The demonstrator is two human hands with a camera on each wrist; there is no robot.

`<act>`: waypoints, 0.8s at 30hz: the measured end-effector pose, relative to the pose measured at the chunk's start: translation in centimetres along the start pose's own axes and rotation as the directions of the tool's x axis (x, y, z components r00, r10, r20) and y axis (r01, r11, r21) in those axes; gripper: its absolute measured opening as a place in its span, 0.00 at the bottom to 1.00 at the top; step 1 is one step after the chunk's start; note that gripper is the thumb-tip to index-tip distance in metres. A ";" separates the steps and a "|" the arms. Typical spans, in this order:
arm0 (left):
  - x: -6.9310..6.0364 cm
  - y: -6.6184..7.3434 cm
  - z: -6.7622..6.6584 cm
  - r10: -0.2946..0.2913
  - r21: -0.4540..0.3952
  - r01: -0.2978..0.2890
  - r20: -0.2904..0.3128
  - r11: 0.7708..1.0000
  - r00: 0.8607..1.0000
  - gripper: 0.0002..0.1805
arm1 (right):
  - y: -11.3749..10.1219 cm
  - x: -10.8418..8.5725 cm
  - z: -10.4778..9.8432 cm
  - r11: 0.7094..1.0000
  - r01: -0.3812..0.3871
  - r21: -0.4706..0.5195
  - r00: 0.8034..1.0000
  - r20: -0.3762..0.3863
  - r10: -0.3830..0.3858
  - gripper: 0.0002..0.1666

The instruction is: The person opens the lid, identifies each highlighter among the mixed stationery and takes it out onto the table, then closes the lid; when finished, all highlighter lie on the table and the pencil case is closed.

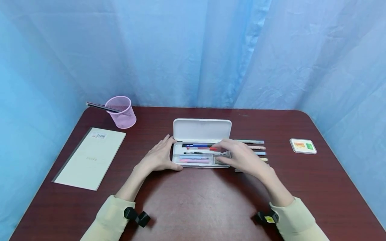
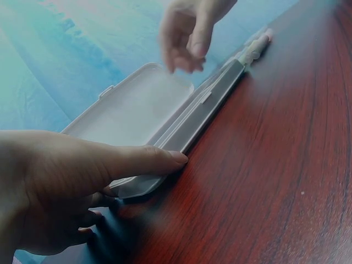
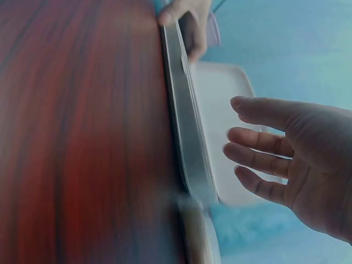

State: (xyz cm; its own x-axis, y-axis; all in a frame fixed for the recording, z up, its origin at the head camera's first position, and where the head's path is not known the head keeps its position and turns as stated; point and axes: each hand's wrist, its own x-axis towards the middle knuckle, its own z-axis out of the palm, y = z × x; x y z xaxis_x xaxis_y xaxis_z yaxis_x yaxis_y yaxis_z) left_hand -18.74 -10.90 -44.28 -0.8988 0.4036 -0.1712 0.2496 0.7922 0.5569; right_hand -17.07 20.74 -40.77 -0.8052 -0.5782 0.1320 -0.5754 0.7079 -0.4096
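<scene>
A white pencil case [image 1: 178, 144] lies on the table with its lid [image 1: 202, 130] tilted back. Inside are several pens, among them a blue pen [image 1: 193, 145], a red pen [image 1: 199, 148] and a pink pen [image 1: 194, 161]. My left hand [image 1: 159, 155] holds the case's left end, thumb [image 2: 165, 159] along the front edge and fingers around the far side. Over the right part of the case hovers my right hand [image 1: 238, 155], fingers apart. The right wrist view shows nothing between them. A small object in the right compartment is partly hidden below that hand.
Several pens, including a pink one [image 1: 257, 147], lie right of the case, partly covered by my right hand. Farther right sits a small clear box [image 1: 303, 146] with orange and green contents. At left are a notebook [image 1: 90, 159] and a pink mesh cup [image 1: 125, 117] holding dark sticks.
</scene>
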 end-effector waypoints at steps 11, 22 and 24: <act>-0.1 -0.1 -0.1 0.000 -0.005 0.000 -0.005 1.000 1.000 0.55 | -3.3 3.5 2.4 0.995 0.095 -0.012 0.992 0.088 -0.094 0.22; -0.1 0.1 -0.1 0.002 -0.014 -0.002 -0.002 1.000 1.000 0.56 | -3.8 3.4 3.1 0.995 0.086 -0.041 0.988 0.131 -0.080 0.22; 0.0 0.1 0.0 0.004 -0.013 -0.004 -0.001 1.000 1.000 0.56 | -3.8 3.3 3.1 0.995 0.082 -0.050 0.988 0.137 -0.075 0.21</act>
State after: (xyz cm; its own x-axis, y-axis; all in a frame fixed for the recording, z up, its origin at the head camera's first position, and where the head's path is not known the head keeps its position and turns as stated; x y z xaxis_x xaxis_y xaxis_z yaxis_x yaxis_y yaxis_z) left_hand -18.72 -10.83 -44.20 -0.8984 0.4058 -0.1681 0.2483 0.7849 0.5677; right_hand -17.06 14.87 -41.60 -0.7327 -0.6795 0.0377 -0.6461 0.6772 -0.3522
